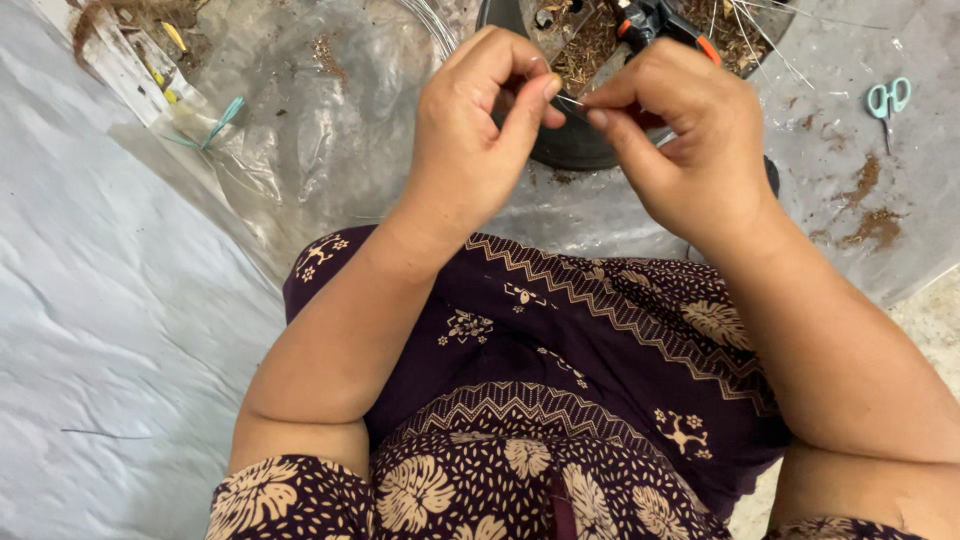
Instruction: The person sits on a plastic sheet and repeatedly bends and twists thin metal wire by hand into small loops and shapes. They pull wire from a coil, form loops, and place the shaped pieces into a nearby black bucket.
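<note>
Count: two hands (left (470,130), right (690,135)), one wire (570,99), one black tray (570,145), one pliers (655,20), one scissors (887,98), one clear bag (230,150).

Pale grey crinkled plastic sheet (120,300) spread over the floor, round black shallow tray (570,150) of dry brown fibre resting on it, small mint-green-handled scissors (887,100) at right, crumpled clear plastic bag (250,150) at left, scattered brown fibre crumbs (870,225)

Covered by a crinkled grey plastic sheet (120,330), dusted with brown crumbs. Bare pale speckled floor (935,320) at the right edge. Soft, even daylight.
</note>
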Demonstrator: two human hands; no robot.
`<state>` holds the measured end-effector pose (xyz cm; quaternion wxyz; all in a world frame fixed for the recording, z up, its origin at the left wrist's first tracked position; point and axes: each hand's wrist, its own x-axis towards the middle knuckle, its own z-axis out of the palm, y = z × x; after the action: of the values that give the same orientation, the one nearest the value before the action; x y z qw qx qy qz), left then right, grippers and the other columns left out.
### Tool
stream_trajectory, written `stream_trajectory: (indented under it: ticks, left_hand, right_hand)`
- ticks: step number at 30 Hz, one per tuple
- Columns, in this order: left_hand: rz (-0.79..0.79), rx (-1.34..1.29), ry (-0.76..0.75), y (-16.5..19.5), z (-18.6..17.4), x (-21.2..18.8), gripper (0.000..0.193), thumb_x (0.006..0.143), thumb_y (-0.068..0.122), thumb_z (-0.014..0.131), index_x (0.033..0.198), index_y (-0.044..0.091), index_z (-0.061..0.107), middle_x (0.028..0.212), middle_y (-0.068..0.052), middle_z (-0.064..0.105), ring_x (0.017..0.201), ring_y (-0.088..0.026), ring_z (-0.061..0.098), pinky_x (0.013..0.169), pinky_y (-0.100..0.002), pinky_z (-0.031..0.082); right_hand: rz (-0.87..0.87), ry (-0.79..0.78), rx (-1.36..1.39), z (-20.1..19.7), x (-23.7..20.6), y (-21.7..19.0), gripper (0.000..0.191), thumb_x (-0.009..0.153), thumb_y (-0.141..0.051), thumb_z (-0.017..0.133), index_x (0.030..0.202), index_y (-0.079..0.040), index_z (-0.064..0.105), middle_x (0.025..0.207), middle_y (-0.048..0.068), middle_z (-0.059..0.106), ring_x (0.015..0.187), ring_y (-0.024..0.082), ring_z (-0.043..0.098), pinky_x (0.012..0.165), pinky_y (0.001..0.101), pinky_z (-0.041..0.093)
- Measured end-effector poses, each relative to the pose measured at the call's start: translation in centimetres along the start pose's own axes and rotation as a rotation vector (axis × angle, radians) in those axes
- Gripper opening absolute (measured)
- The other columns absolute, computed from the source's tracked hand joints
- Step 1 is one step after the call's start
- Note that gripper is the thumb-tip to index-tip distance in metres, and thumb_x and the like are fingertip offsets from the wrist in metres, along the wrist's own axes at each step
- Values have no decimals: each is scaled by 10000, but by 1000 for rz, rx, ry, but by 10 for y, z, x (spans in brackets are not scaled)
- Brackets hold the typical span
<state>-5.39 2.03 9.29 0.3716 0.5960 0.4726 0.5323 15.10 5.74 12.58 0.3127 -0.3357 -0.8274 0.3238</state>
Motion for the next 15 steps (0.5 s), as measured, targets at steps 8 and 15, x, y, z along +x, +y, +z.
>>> stream_trajectory:
  ticks: [8,15]
  left_hand:
    - [-64,-41,-110,-2,-6,4,63,1052,7,654,1015,-16,608,999,-61,621,822,-113,741,721,-230,583]
    - [-89,-57,-219,-4,-9,6,82,1049,21,660,992,-19,617,994,-50,631,833,-105,756,722,-224,606]
  right_hand:
    - [3,-11,-105,-4,2,-1,112,944,66,758,1026,0,722,918,100,626,827,196,646,712,296,511]
    - [-73,-55,-244,-1,4,-2,102,933,22,767,976,-56,717,888,68,617,839,236,641,701,332,484]
